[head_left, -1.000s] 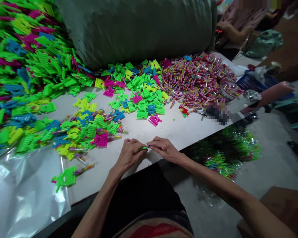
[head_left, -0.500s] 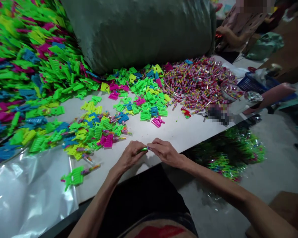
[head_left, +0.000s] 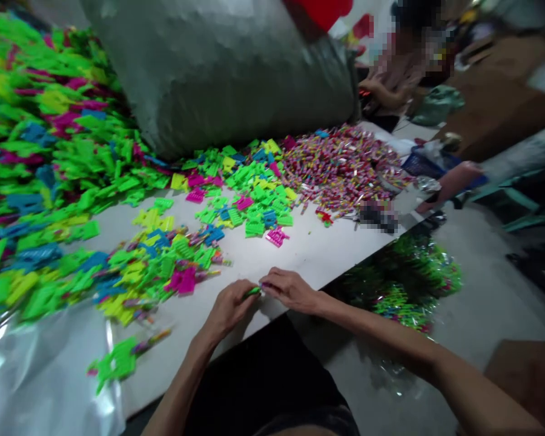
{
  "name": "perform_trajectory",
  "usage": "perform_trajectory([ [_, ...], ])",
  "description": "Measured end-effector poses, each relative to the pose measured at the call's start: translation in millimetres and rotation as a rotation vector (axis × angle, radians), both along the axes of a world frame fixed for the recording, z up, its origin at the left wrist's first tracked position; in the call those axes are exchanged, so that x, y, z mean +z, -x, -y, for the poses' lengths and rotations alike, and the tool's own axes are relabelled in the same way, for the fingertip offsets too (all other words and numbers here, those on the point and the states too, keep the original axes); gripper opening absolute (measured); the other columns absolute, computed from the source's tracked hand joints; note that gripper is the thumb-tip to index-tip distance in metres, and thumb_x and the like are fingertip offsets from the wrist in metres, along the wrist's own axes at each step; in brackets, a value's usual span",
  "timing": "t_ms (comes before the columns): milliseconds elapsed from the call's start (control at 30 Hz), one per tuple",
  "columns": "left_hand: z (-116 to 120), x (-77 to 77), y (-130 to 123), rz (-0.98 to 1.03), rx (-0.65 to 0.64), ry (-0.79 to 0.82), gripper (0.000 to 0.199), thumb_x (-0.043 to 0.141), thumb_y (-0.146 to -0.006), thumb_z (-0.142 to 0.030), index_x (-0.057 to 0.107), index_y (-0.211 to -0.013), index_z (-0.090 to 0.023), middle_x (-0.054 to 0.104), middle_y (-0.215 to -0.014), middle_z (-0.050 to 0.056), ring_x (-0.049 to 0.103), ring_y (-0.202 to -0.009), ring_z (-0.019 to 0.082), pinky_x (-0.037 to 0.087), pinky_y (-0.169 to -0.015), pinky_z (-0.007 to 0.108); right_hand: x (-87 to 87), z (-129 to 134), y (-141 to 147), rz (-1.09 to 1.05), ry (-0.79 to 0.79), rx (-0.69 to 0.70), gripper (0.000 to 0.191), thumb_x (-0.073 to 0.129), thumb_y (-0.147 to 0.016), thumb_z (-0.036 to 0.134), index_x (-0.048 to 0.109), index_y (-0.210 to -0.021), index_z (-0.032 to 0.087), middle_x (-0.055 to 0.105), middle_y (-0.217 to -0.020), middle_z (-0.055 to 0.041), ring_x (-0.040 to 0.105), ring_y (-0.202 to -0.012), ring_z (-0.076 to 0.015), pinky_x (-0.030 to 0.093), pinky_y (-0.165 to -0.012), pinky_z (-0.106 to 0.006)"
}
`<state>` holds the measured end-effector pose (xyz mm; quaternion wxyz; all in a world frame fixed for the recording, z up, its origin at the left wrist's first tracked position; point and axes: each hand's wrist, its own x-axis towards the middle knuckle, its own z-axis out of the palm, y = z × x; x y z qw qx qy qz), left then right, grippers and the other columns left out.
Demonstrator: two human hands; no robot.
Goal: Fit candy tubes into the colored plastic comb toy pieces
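A: Going left to right, what lies along the white table (head_left: 327, 251)?

B: At the left edge, a sheet of clear plastic film (head_left: 36, 375) hangs over the near corner, with one green comb-shaped plastic piece (head_left: 115, 363) on the bare top beside it. Behind that runs a heap of green, yellow, blue and pink plastic combs (head_left: 49, 181), then a big grey-green sack (head_left: 218, 72) at the far edge, then a mound of small striped candy tubes (head_left: 340, 166) toward the right corner.

A: Where is there room to move?

B: A bare strip along the near edge, from the lone comb to the right corner, with the hands in the middle of it.

A: And the hands?

B: The left hand (head_left: 229, 306) is curled shut on a small green plastic piece (head_left: 253, 291), pinching it. The right hand (head_left: 288, 289) meets it just beside, fingertips closed on the same piece's end; the frame is blurred, so that end may be a candy tube. Both rest just inside the near edge.

A: Any change from the picture before?

B: The grip looks the same. The view has swung, so the hands sit lower, and another person's hand (head_left: 379, 91) past the sack now shows farther left.
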<state>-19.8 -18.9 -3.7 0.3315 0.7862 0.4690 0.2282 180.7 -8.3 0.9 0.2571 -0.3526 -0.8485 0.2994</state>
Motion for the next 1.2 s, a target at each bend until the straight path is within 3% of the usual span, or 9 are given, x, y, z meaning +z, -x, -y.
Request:
perform_trajectory([
  [100,-6.5,-5.0,-5.3,0.048,0.122,-0.101,0.021,0.048,-0.083,-0.034,0.064,-0.084,-0.021,0.068,-0.081,0.003,0.062,-0.077,0.017,0.048,-0.07,0.028,3.6,-23.4,-17.6,0.082,0.012,-0.111,0.021,0.046,-0.093,0.028,0.063,-0.095,0.016,0.061,-0.083,-0.0032,0.057,-0.077,-0.0114,0.043,-0.071,-0.021],
  [300,-23.4,-30.1,-0.5,0.109,0.262,-0.282,0.026,0.052,-0.081,-0.042,0.065,-0.088,-0.021,0.069,-0.089,0.004,0.065,-0.083,0.02,0.052,-0.075,0.031,13.4,-91.6,-119.2,0.595,-0.035,-0.699,0.022,0.045,-0.091,0.023,0.065,-0.087,0.015,0.063,-0.092,-0.0082,0.055,-0.091,-0.0171,0.039,-0.078,-0.026],
  [433,-27.7,-48.5,3.5,0.072,0.251,-0.374,0.026,0.051,-0.081,-0.041,0.066,-0.088,-0.021,0.07,-0.088,0.005,0.066,-0.084,0.021,0.054,-0.075,0.033,25.2,-135.5,-162.1,0.638,-0.034,-0.816,0.022,0.043,-0.088,0.015,0.063,-0.096,0.009,0.059,-0.105,-0.0164,0.051,-0.101,-0.0218,0.036,-0.086,-0.031],
  [533,-30.8,-53.8,2.7,0.056,0.236,-0.362,0.024,0.051,-0.082,-0.04,0.066,-0.087,-0.022,0.071,-0.089,0.005,0.067,-0.082,0.02,0.055,-0.073,0.032,27.5,-170.0,-152.2,0.621,-0.02,-0.838,0.024,0.043,-0.089,0.021,0.063,-0.099,0.01,0.057,-0.112,-0.0169,0.05,-0.104,-0.0224,0.036,-0.086,-0.031],
  [633,-32.9,-52.4,1.6,0.05,0.238,-0.323,0.022,0.052,-0.081,-0.039,0.065,-0.087,-0.023,0.07,-0.087,0.004,0.067,-0.079,0.019,0.055,-0.07,0.029,21.4,-199.7,-120.7,0.593,0.054,-0.826,0.028,0.046,-0.088,0.033,0.065,-0.089,0.012,0.063,-0.096,-0.0136,0.056,-0.091,-0.0217,0.039,-0.076,-0.028],
  [733,-32.3,-47.8,2.0,0.049,0.219,-0.313,0.019,0.053,-0.081,-0.037,0.064,-0.087,-0.023,0.07,-0.085,0.002,0.066,-0.078,0.018,0.054,-0.068,0.027,14.0,-212.6,-94.1,0.555,0.117,-0.85,0.023,0.053,-0.083,0.03,0.064,-0.089,0.011,0.064,-0.092,-0.0137,0.058,-0.086,-0.0225,0.04,-0.07,-0.028],
  [900,-23.7,-33.4,-0.5,0.007,0.193,-0.262,0.018,0.052,-0.083,-0.034,0.063,-0.088,-0.022,0.069,-0.084,0.002,0.065,-0.078,0.017,0.053,-0.069,0.026,9.1,-172.8,-78.4,0.435,0.134,-0.82,0.021,0.044,-0.087,0.024,0.061,-0.095,0.014,0.065,-0.088,-0.0078,0.058,-0.082,-0.0177,0.039,-0.067,-0.025],
  [1100,-14.8,-12.8,-10.9,-0.027,0.114,-0.213,0.019,0.049,-0.086,-0.033,0.063,-0.091,-0.021,0.069,-0.088,0.004,0.063,-0.084,0.017,0.05,-0.076,0.03,3.7,-65.9,-43.4,-0.149,0.249,-0.353,0.019,0.052,-0.086,0.032,0.06,-0.091,0.016,0.061,-0.075,0.0006,0.053,-0.066,-0.0105,0.039,-0.061,-0.022],
  [1200,-13.7,-7.5,-13.1,-0.01,0.08,-0.234,0.019,0.049,-0.087,-0.03,0.063,-0.094,-0.021,0.069,-0.09,0.005,0.061,-0.086,0.018,0.048,-0.079,0.032,8.8,-34.5,-25.7,-0.226,0.276,-0.223,0.014,0.059,-0.081,0.027,0.065,-0.087,0.015,0.062,-0.076,-0.0009,0.053,-0.066,-0.0104,0.04,-0.062,-0.022],
])
